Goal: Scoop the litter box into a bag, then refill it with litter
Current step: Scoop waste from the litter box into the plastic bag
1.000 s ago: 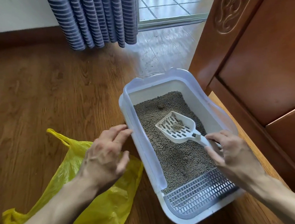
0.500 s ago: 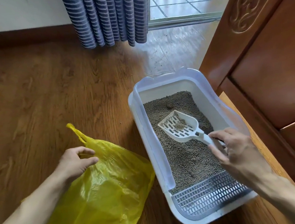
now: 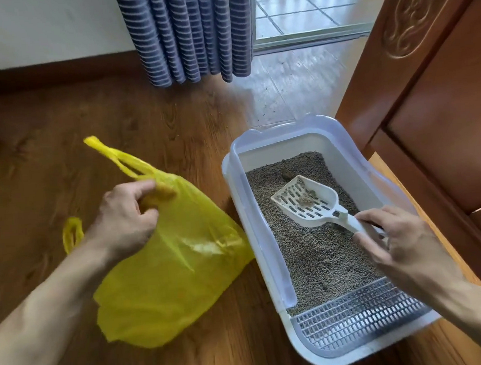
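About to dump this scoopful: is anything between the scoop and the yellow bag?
Only the litter box's left wall stands between the scoop, held by the right hand, and the yellow bag. The left hand grips the bag's top, but its mouth looks bunched, not open.

Single view only, head-worn, wide-angle. Scene seen from above, aimed forward and down at floor (image 3: 43, 140). Close range: both forearms enter from bottom corners, left hand (image 3: 124, 217) left of centre, right hand (image 3: 396, 239) at right. Litter box (image 3: 268, 252) seen lower right, curtain (image 3: 187, 31) and wall at top edge. Verticals bent by lens. No second view given for overlap.
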Action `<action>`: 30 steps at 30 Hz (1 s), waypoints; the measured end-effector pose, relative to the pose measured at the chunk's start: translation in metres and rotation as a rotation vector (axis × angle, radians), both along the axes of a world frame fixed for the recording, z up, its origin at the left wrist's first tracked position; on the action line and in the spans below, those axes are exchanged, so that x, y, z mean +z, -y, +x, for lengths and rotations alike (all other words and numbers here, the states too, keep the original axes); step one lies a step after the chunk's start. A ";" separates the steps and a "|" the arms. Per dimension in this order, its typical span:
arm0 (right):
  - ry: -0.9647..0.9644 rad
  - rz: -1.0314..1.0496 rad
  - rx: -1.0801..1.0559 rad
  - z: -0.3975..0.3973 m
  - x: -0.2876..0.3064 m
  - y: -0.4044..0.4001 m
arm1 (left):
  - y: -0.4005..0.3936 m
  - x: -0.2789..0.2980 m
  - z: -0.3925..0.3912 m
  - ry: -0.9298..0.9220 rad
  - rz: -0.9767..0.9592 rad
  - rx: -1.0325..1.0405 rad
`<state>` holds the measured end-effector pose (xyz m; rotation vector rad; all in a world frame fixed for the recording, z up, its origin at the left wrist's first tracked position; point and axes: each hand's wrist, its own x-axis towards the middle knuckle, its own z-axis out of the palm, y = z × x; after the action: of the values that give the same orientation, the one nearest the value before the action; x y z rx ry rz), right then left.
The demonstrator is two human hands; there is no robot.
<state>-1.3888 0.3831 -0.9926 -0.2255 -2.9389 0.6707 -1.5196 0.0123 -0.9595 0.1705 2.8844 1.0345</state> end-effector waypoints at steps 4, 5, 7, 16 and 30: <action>-0.010 -0.001 0.009 -0.002 0.005 0.001 | -0.007 0.042 -0.003 -0.250 -0.126 -0.255; -0.013 0.002 0.009 -0.002 0.006 0.001 | -0.008 0.051 -0.004 -0.310 -0.157 -0.316; -0.022 -0.003 0.003 -0.001 0.009 0.001 | -0.011 0.066 -0.006 -0.431 -0.229 -0.478; -0.037 -0.017 -0.023 0.002 0.016 -0.003 | -0.012 0.057 -0.004 -0.565 -0.519 -0.793; -0.019 -0.033 0.039 -0.001 0.044 0.005 | -0.001 -0.002 0.009 -0.524 -0.351 -0.676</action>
<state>-1.3900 0.3777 -0.9490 -0.1642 -2.9231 0.7225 -1.5108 0.0130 -0.9620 1.4457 2.9556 0.3875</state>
